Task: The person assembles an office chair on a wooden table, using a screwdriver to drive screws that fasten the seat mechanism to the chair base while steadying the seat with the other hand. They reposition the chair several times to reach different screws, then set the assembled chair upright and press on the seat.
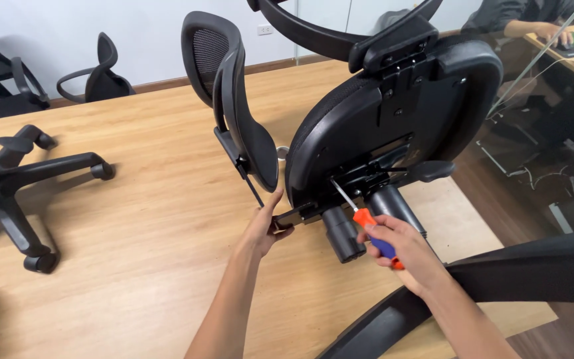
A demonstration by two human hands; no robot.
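Right hand (403, 249) fingers wrap the orange-and-blue screwdriver (367, 223), tip in the seat (393, 113) underside near the surface's right edge. Left hand (265, 226) seemingly pinches the backrest bracket (293, 216). The seat looks heavy, rigid; best gripped by its frame.

Matt black plastic seat underside (433, 100), smooth wood-grain tabletop (154, 199).

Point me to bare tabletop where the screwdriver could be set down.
Bare table between the wheeled chair base and left hand; also the near-left area. Crowded around the seat underside, screwdriver, right hand.
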